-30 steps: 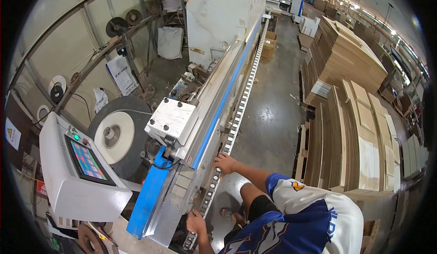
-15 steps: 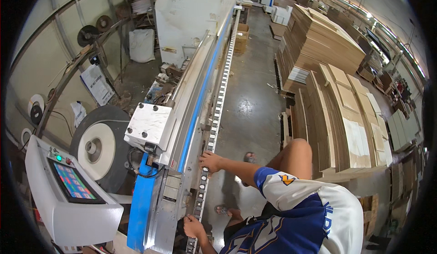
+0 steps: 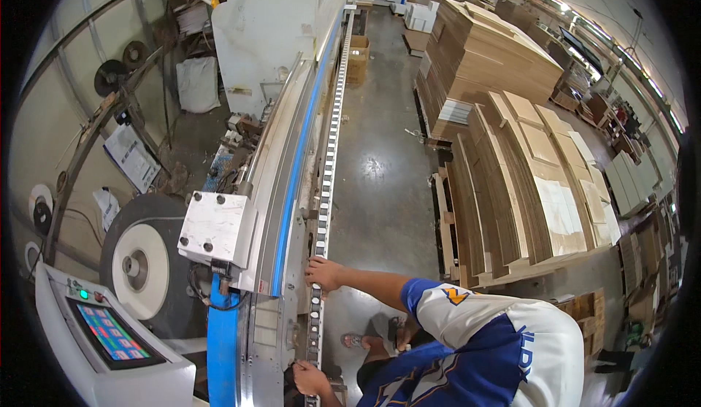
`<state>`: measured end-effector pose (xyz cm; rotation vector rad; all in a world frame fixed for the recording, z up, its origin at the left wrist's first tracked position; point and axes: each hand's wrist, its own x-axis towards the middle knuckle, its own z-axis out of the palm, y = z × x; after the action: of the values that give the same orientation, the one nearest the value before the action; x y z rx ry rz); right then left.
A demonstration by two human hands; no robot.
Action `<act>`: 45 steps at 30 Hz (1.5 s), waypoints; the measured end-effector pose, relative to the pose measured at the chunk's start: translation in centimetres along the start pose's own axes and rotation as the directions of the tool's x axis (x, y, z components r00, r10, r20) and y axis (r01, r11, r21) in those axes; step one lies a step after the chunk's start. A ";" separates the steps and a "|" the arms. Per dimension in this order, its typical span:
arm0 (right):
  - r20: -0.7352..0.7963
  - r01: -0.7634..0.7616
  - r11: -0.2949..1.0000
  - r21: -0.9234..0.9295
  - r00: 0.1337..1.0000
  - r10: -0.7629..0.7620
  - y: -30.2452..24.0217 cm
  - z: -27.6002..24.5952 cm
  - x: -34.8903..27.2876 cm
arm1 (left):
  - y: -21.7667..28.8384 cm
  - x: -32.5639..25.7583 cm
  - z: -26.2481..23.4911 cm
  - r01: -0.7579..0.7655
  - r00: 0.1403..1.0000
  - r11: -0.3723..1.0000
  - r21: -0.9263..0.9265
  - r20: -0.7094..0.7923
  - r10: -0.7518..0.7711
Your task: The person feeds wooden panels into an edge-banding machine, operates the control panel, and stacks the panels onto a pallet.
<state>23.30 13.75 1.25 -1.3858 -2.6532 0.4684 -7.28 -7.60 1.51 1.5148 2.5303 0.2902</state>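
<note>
A long narrow rail with a row of small rollers (image 3: pixel 326 181) runs along the side of a machine with a blue strip (image 3: pixel 293 188). My right hand (image 3: pixel 326 273) reaches across to this rail, its fingers bent over the top edge. Nearer to me, my left hand (image 3: pixel 311 379) is closed over the same rail, thumb side up; its fingertips are partly hidden on the machine side. A metal guide bed lies just left of both hands, beside a blue panel (image 3: pixel 223 356).
A control panel with a lit screen (image 3: pixel 109 332) stands at the lower left, by a large dark reel with a pale hub (image 3: pixel 140 265). A white block (image 3: pixel 217 224) sits on the machine. Stacked boards (image 3: pixel 504 181) stand on pallets to the right, across a grey floor (image 3: pixel 380 166).
The view has shifted, so the machine sits further left and lower. My raised bare knee has dropped out of sight. Both hands remain at the roller rail.
</note>
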 end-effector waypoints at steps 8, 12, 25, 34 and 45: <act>0.015 0.046 0.999 0.005 0.999 -0.046 1.1 0.8 -0.1 | -1.0 0.9 1.5 0.078 0.997 0.996 0.040 -0.003 -0.078; 0.007 0.093 0.996 -0.014 0.996 -0.093 0.9 0.4 -0.3 | -1.8 0.4 2.5 0.021 0.995 1.000 -0.011 -0.095 -0.022; -0.052 0.263 0.965 0.015 0.964 -0.262 0.7 -0.7 0.6 | -0.4 0.4 -1.4 0.185 0.981 0.980 -0.073 0.068 -0.180; -0.175 0.343 0.939 0.032 0.926 -0.333 1.0 0.4 0.1 | -0.7 -0.2 -1.7 0.297 0.954 0.951 -0.081 0.059 -0.293; -0.129 0.310 0.949 0.046 0.944 -0.303 1.9 1.4 0.2 | -0.5 0.0 -1.3 0.341 0.939 0.934 -0.109 0.093 -0.332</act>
<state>24.35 14.62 -0.66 -0.9255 -2.6605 0.4161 -8.03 -7.97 2.62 1.0036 2.6010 0.3262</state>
